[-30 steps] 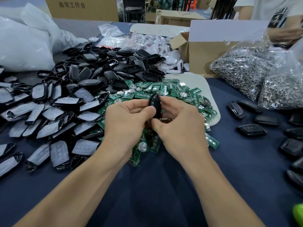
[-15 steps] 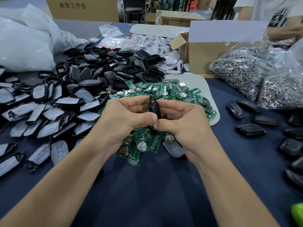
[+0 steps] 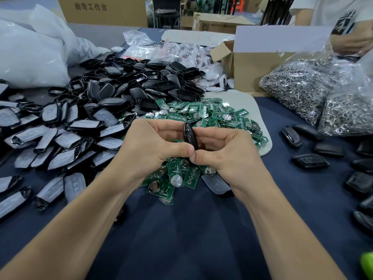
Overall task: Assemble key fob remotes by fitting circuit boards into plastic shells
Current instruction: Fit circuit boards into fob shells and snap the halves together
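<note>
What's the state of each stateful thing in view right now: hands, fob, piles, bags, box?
left hand: closed on the key fob
right hand: closed on the key fob
key fob: edge-on, pinched between both thumbs
circuit boards: loose heap, unfitted
black shells: empty, piled
finished fobs: closed, lying flat at right
bags of metal rings: full; whether sealed is unclear
cardboard box: flap open

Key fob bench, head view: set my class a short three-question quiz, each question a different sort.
1. True or false: both hands grip one black fob.
2. Which lies directly beneath the hands? A) green circuit boards B) metal rings C) cardboard box
3. Fill in: finished fobs lie to the person's ____.

Key: 1 true: left hand and right hand pinch it. 2 A. 3 right.
</note>
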The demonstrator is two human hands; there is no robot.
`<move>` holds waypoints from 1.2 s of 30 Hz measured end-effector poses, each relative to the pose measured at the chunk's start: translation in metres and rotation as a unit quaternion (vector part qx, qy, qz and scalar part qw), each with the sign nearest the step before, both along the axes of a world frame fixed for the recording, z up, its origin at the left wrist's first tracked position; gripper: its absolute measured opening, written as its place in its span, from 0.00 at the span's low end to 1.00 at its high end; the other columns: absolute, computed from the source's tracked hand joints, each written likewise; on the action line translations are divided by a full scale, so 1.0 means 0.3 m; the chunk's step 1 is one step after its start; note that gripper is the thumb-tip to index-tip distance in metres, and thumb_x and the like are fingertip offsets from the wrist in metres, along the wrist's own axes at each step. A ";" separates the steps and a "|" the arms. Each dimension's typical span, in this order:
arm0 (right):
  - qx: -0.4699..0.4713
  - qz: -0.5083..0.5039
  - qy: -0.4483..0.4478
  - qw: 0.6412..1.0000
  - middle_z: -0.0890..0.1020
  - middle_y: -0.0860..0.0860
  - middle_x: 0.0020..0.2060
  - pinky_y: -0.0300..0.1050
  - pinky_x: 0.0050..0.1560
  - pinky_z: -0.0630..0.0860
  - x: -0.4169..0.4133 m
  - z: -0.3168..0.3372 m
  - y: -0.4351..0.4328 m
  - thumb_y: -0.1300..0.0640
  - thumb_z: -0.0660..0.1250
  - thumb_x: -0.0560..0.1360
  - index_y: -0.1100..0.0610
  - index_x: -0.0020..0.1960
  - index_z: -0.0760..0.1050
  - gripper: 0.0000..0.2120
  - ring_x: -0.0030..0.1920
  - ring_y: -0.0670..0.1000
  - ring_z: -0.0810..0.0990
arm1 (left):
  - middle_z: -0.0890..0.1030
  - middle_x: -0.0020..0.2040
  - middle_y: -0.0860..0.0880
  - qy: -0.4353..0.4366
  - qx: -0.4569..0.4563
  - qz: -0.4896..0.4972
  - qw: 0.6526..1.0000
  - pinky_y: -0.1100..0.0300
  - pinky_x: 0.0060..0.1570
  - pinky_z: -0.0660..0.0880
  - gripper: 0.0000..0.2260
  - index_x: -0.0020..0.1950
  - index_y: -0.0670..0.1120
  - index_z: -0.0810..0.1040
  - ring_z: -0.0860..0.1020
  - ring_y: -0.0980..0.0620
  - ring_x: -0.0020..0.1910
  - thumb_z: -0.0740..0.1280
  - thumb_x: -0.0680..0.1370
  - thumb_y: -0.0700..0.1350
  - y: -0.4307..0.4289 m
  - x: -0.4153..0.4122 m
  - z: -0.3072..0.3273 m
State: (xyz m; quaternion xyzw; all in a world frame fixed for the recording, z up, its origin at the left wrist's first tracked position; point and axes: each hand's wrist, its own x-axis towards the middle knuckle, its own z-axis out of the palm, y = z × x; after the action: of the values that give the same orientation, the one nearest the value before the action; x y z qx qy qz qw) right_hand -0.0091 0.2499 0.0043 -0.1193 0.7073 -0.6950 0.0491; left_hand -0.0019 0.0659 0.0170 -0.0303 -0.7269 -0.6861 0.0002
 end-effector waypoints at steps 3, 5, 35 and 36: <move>0.052 -0.025 0.021 0.998 0.89 0.45 0.46 0.40 0.52 0.83 0.001 0.003 -0.001 0.71 0.81 0.65 0.47 0.51 0.87 0.24 0.51 0.44 0.87 | 0.89 0.45 0.48 0.000 -0.014 -0.001 1.000 0.65 0.41 0.80 0.25 0.51 0.49 0.87 0.87 0.53 0.41 0.83 0.55 0.45 -0.002 -0.001 0.000; 0.091 -0.035 0.041 0.994 0.89 0.43 0.46 0.43 0.56 0.83 0.008 0.009 -0.008 0.69 0.81 0.64 0.46 0.53 0.87 0.24 0.51 0.42 0.87 | 0.89 0.46 0.47 0.001 -0.011 -0.004 1.000 0.64 0.42 0.80 0.25 0.51 0.48 0.87 0.87 0.52 0.42 0.83 0.55 0.44 -0.007 -0.002 -0.001; -0.007 -0.119 -0.013 0.993 0.88 0.51 0.38 0.45 0.45 0.83 0.014 0.009 -0.025 0.67 0.80 0.67 0.52 0.41 0.87 0.11 0.41 0.52 0.88 | 0.89 0.42 0.49 0.076 -0.042 0.057 0.995 0.51 0.45 0.86 0.15 0.44 0.52 0.89 0.88 0.47 0.43 0.71 0.79 0.33 0.055 0.022 -0.003; -0.012 -0.118 -0.016 0.993 0.88 0.51 0.38 0.45 0.45 0.84 0.015 0.012 -0.027 0.68 0.80 0.67 0.52 0.41 0.87 0.11 0.41 0.52 0.88 | 0.89 0.42 0.49 0.077 -0.042 0.062 0.994 0.51 0.45 0.86 0.15 0.44 0.52 0.89 0.88 0.47 0.43 0.71 0.79 0.33 0.057 0.023 -0.004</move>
State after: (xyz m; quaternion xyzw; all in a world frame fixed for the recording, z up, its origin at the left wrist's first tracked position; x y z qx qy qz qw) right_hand -0.0045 0.2418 0.0079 -0.0249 0.7073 -0.7061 -0.0232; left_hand 0.0049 0.0831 0.0158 -0.0384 -0.7532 -0.6494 0.0976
